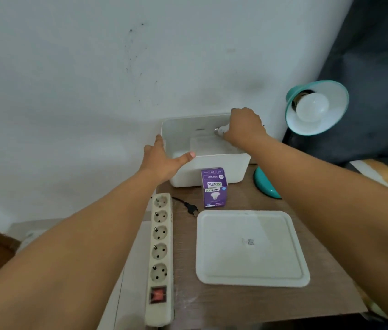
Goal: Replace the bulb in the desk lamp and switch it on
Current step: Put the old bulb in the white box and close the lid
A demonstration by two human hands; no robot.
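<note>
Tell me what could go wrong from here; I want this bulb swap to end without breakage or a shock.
The right hand holds a loose bulb over the white bin; dropped, it might crack. The left hand only rests on the bin's rim, so the bin could slide and tip the purple bulb box. The lamp's plug lies unplugged beside the power strip; connecting it before the lamp's bulb is tight could be unsafe.

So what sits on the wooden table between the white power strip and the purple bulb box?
In the head view, only the lamp's black plug and its thin cord lie between the white power strip and the purple bulb box, unplugged on the wooden table.
</note>
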